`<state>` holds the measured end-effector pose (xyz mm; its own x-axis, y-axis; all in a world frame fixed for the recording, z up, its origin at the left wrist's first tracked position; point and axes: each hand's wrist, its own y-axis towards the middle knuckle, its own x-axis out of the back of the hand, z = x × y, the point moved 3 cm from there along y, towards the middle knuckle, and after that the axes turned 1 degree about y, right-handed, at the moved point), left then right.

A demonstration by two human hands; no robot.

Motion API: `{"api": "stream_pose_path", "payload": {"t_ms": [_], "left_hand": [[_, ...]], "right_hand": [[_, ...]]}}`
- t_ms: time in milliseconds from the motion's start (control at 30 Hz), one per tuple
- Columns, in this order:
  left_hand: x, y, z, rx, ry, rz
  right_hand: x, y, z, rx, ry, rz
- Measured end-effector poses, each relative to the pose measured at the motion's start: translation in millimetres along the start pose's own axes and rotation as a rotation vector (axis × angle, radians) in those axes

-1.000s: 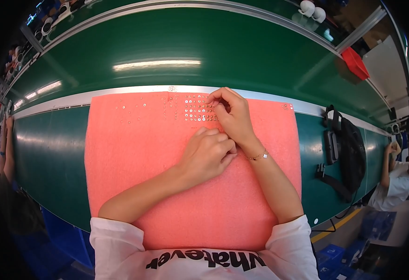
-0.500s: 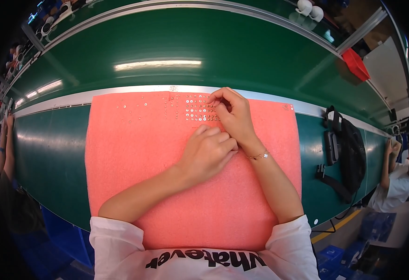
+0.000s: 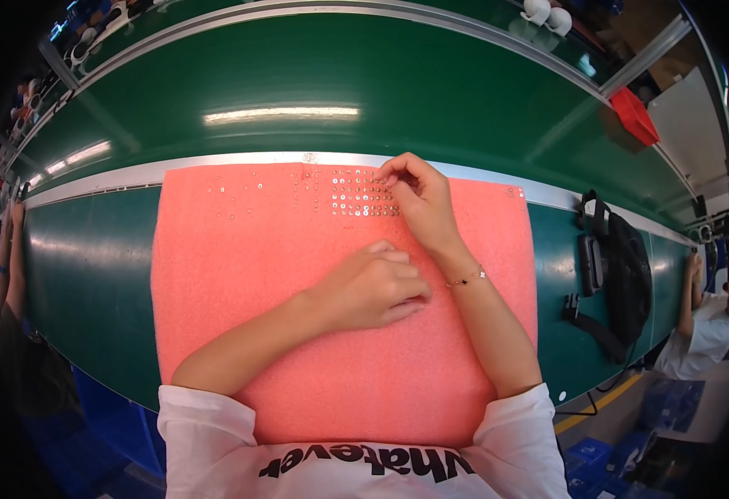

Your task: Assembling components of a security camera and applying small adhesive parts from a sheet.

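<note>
Your right hand has barely shifted in the past second, fingertips pinched together at the top right corner of the washers, so the row looks unfinished. The washers, small, round and shiny metal, sit in neat rows near the far edge of the soft pink foam sheet. Your left hand rests loosely curled on the foam, holding nothing visible, beside the glossy green belt.
</note>
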<state>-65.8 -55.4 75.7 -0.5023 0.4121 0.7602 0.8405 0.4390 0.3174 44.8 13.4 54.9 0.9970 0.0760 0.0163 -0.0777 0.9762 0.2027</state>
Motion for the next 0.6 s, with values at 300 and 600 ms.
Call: {"api": "stream_pose_path", "payload": {"t_ms": [300, 600], "left_hand": [[12.0, -4.0, 3.0, -0.069, 0.126, 0.047], [1.3, 0.3, -5.7, -0.052, 0.267, 0.077]], "right_hand": [[2.4, -0.1, 1.8, -0.032, 0.032, 0.008], [1.7, 0.1, -2.4, -0.013, 0.018, 0.019]]}}
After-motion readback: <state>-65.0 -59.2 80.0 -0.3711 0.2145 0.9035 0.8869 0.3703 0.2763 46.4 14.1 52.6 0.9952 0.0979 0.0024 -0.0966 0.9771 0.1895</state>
